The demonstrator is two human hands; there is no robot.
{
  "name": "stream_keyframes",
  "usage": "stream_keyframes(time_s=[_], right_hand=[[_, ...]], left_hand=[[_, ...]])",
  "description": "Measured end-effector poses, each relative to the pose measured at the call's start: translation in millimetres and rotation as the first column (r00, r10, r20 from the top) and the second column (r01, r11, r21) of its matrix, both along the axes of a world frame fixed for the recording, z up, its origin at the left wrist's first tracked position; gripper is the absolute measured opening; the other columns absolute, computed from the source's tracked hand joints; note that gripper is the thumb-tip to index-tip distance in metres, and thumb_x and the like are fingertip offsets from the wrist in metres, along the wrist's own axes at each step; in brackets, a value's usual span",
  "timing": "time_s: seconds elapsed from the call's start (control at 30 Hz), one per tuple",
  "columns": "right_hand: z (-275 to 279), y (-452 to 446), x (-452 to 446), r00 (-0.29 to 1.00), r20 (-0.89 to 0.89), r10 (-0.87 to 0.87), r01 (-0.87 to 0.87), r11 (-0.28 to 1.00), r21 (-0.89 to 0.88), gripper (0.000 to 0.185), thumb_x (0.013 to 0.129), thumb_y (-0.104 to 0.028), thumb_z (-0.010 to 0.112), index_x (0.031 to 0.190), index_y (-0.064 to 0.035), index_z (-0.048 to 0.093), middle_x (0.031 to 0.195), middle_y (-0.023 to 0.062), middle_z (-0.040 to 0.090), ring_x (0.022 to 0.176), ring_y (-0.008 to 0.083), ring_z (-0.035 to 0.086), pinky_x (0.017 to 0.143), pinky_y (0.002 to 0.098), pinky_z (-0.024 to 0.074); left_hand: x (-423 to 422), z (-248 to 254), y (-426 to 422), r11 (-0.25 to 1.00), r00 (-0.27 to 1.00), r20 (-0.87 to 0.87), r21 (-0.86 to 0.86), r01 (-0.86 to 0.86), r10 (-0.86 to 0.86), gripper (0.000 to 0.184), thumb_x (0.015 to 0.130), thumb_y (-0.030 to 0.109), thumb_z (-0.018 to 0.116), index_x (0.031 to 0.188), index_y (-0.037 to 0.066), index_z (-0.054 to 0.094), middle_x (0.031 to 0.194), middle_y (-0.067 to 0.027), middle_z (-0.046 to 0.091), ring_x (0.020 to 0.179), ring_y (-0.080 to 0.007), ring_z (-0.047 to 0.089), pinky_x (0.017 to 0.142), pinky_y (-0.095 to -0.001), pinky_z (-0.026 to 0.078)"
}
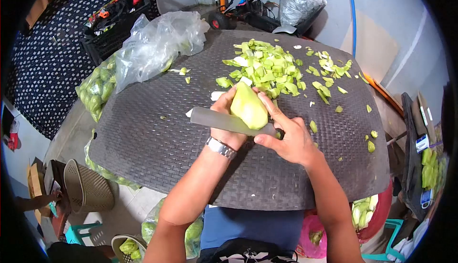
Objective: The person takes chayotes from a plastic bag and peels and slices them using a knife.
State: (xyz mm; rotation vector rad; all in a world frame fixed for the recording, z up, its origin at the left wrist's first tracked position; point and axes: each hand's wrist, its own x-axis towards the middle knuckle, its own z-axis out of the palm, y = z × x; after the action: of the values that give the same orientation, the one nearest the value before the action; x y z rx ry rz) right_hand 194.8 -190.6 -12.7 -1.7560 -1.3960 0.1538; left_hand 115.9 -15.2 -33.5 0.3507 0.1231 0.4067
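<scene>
Landmark: pile of green peelings on the woven tabletop. Peeled chayote just on the near side of it — left hand cupped around the chayote, right hand closed on the knife, blade across the chayote's near end. Clear plastic bag left of pile.

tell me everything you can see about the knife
The knife has a long, broad grey blade, apparently metal, with a blunt-looking end toward the left. The right hand holds it and mostly hides the handle. It crosses the left hand above the table, close beside the pale green vegetable.
</scene>
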Motion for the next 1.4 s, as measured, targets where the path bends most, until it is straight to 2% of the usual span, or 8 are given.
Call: stream_keyframes(time_s=[0.2, 0.3, 0.4, 0.53, 1.0, 1.2, 1.23, 1.4], right_hand=[[5, -4, -4, 0.997, -0.036, 0.065, -0.067, 0.995, -0.069, 0.093, 0.093, -0.043, 0.077, 0.164, -0.0050, 0.030, 0.125, 0.0354, 0.065, 0.112, 0.0476, 0.069, 0.098, 0.0449, 0.0529], [-2, -5, 4, 0.997, 0.061, 0.054, -0.046, 0.992, -0.117, 0.095, 0.091, -0.042, 0.076, 0.164, -0.0043, 0.028, 0.155, 0.0205, 0.052, 0.106, 0.0430, 0.071, 0.095, 0.0427, 0.0568], [-1, -5, 7, 0.998, -0.006, 0.058, -0.058, 0.983, -0.174, 0.095, 0.091, -0.042, 0.077, 0.164, -0.0047, 0.029, 0.154, 0.0213, 0.053, 0.107, 0.0430, 0.071, 0.094, 0.0418, 0.0567], [-5, -4, 9, 0.999, -0.010, 0.044, -0.045, 0.989, -0.143, 0.091, 0.093, -0.048, 0.075, 0.162, -0.0066, 0.034, 0.098, 0.0347, 0.069, 0.089, 0.0444, 0.072, 0.087, 0.0460, 0.0545], [1, -2, 10, 0.988, -0.147, 0.057, -0.075, 0.990, -0.122, 0.088, 0.095, -0.047, 0.072, 0.164, -0.0098, 0.031, 0.125, 0.0262, 0.070, 0.108, 0.0434, 0.072, 0.097, 0.0448, 0.0540], [12, -8, 1, 0.993, -0.113, -0.046, 0.021, 0.977, -0.211, 0.069, 0.099, -0.049, 0.067, 0.146, -0.0012, 0.051, 0.112, 0.0306, 0.072, 0.103, 0.0438, 0.073, 0.091, 0.0483, 0.0554], [1, -6, 3, 0.998, -0.032, -0.054, 0.050, 0.990, -0.129, 0.052, 0.102, -0.046, 0.062, 0.126, 0.0002, 0.057, 0.100, 0.0302, 0.072, 0.095, 0.0459, 0.072, 0.084, 0.0520, 0.0549], [-9, 1, -16, 0.980, 0.166, -0.112, 0.145, 0.968, -0.204, 0.039, 0.108, -0.039, 0.053, 0.103, 0.0004, 0.054, 0.080, 0.0273, 0.068, 0.082, 0.0497, 0.069, 0.076, 0.0572, 0.0538]], left_hand=[[6, -13, 10, 0.990, 0.980, 0.147, 0.052, 0.128, -0.134, 0.035, 0.111, 0.036, 0.045, 0.128, 0.007, 0.054, 0.126, -0.0228, 0.063, 0.117, -0.0449, 0.062, 0.102, -0.0582, 0.053], [8, -18, 9, 0.989, 0.976, 0.165, 0.062, 0.134, -0.143, 0.035, 0.110, 0.037, 0.046, 0.128, 0.009, 0.055, 0.126, -0.0208, 0.064, 0.118, -0.0454, 0.062, 0.102, -0.0598, 0.053], [8, -21, 9, 0.988, 0.976, 0.161, 0.083, 0.133, -0.145, 0.035, 0.110, 0.038, 0.047, 0.128, 0.008, 0.054, 0.127, -0.0213, 0.064, 0.118, -0.0459, 0.063, 0.103, -0.0598, 0.052], [5, -20, 7, 0.985, 0.971, 0.192, 0.121, 0.120, -0.142, 0.037, 0.110, 0.038, 0.048, 0.130, 0.008, 0.053, 0.130, -0.0217, 0.064, 0.119, -0.0467, 0.063, 0.104, -0.0597, 0.052], [-1, -3, -18, 0.987, 0.986, 0.101, 0.073, -0.144, 0.136, 0.039, 0.106, 0.039, 0.057, 0.129, 0.009, 0.053, 0.137, -0.0187, 0.059, 0.123, -0.0405, 0.061, 0.107, -0.0569, 0.050], [4, -22, 7, 0.997, 0.981, 0.178, -0.018, -0.081, 0.083, 0.031, 0.108, 0.034, 0.049, 0.123, 0.008, 0.055, 0.123, -0.0169, 0.062, 0.112, -0.0377, 0.063, 0.109, -0.0557, 0.049], [5, -21, 8, 0.994, 0.982, 0.158, -0.029, -0.102, 0.105, 0.031, 0.109, 0.034, 0.046, 0.121, 0.007, 0.056, 0.123, -0.0178, 0.063, 0.112, -0.0381, 0.063, 0.108, -0.0558, 0.049], [1, -10, -1, 0.977, 0.978, -0.043, -0.057, -0.208, 0.205, 0.034, 0.112, 0.036, 0.038, 0.121, 0.007, 0.054, 0.121, -0.0176, 0.062, 0.111, -0.0387, 0.064, 0.105, -0.0559, 0.050]])
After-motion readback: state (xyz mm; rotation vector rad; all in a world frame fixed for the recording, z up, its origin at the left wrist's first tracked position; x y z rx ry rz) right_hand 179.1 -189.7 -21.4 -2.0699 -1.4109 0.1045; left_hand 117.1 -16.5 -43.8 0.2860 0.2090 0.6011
